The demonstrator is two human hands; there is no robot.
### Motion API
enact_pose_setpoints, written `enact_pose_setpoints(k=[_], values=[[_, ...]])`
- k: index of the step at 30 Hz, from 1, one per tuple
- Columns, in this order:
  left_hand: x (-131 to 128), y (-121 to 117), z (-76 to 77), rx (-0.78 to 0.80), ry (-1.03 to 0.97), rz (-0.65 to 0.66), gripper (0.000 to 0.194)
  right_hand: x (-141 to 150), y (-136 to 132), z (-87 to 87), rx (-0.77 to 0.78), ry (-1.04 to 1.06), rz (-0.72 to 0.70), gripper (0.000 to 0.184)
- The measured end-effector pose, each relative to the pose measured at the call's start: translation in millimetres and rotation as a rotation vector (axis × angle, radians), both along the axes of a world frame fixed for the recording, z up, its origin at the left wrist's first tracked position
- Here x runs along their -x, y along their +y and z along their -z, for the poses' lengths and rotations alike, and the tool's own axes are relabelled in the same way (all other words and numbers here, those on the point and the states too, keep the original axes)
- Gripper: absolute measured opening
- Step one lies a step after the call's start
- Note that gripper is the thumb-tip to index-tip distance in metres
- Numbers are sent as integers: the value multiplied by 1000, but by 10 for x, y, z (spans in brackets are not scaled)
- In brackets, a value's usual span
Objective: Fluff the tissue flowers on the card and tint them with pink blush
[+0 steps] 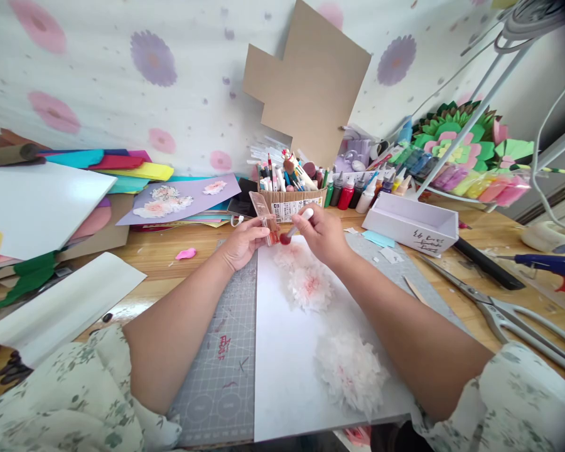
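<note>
My left hand [242, 243] is closed around a small clear hinged case [265, 218] with red colour in its base, held above the far edge of a white sheet [282, 351]. In my right hand [324, 233] I pinch a short white-handled brush [298, 223]; its red tip touches the case. Three white tissue-paper flowers lie on the sheet: a faint one [289, 256] under my hands, a pink-centred one [311, 287] in the middle, and a larger one [351, 370] close to me beside my right forearm. The sheet rests on a grey cutting mat [226, 351].
A cardboard box of pens and brushes [289, 188] and paint bottles [353, 191] stand behind my hands. A white tray [412, 223], scissors [499, 311] and a blue glue gun [553, 267] lie right. Coloured paper, white boards [37, 204] and a lilac sheet with flowers [179, 199] lie left.
</note>
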State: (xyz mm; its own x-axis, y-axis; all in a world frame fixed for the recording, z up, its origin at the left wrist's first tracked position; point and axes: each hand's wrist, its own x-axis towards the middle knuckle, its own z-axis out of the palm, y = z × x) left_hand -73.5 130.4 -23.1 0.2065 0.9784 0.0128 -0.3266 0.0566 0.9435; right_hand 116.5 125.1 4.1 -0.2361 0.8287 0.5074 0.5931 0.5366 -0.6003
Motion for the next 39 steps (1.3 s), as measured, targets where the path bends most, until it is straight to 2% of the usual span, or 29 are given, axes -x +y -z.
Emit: enact_pose_setpoints(k=[2,6,17,21,25,27,29,32,36,39], values=[[2,-4,-6,5,4,8,48,-25,17,-11,22,-28,1,27],[11,-10,-20,6,16,28,51,-116,61,-42,20,5,133,29],[-9,-39,-65,-39,58,82,58,-249,126,-98,109,20,71,27],[-41,-70,-97,-56,69,109,61,-218,95,-81,69,135,56,30],[-73,-88,-111,-91,93,144,60,-156,46,-53,4,311,-25,30],[-82,-91,-114,-111,113,150,58,-136,26,-57,-5,226,-57,31],[-87,-91,-116,-118,115,154,57,-132,13,-73,-20,161,-25,32],[-89,-86,-112,-124,101,154,59,-141,2,-100,-59,221,-3,30],[-92,-81,-105,-149,115,146,59,-149,-10,-108,-53,137,-36,32],[-96,-86,-109,-151,122,146,60,-154,-18,-108,-76,200,-27,31]])
